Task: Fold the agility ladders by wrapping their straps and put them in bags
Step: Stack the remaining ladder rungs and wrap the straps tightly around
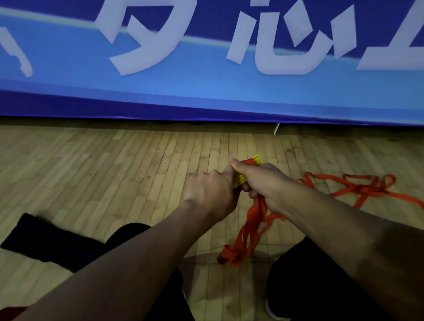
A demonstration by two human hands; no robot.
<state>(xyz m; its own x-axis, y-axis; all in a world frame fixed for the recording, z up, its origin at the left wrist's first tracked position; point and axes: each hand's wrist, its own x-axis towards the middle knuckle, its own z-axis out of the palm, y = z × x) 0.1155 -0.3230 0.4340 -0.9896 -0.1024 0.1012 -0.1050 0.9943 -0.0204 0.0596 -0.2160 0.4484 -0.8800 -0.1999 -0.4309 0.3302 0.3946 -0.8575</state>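
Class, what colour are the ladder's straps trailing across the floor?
Orange-red straps, seen clearest in the head view.

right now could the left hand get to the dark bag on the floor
Probably yes, but not while it is busy. The left hand grips the bundle of yellow rungs together with the right hand. The dark bag lies on bare floor to its left, with nothing between them.

The floor was made of thin, light wood boards laid side by side. A big blue banner with huge white letters stood along the far edge of the floor, with a dark gap under it. The light was dim, and the banner looked brighter than the floor.
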